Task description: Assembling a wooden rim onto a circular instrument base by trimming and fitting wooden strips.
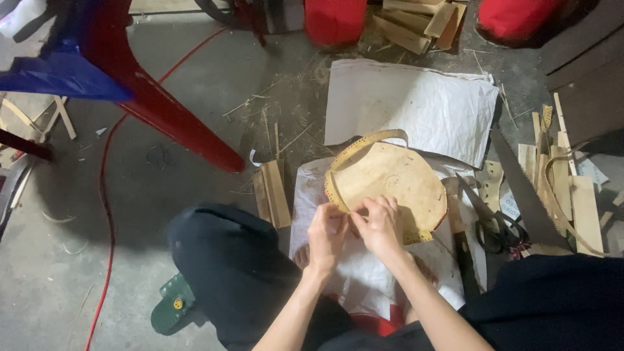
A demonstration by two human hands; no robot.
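L hand (pixel 327 233) & R hand (pixel 379 224) meet at near edge of round wooden disc (pixel 390 185), fingertips pinched shut on the perforated rim strip (pixel 364 144). Disc lies on white sacks (pixel 416 104) on the floor. Strip looks seated along left edge; far end loops loose, right side bare – prob. under half done. Wrists bent down, forearms converging. Scissors (pixel 494 224), saw (pixel 520 188) beyond at right.

Grey concrete floor (pixel 182 84) strewn with white woven sacks (pixel 416 104), red cable (pixel 104 195), handsaw (pixel 520 188), scissors (pixel 497 227), wood offcuts (pixel 273 195).
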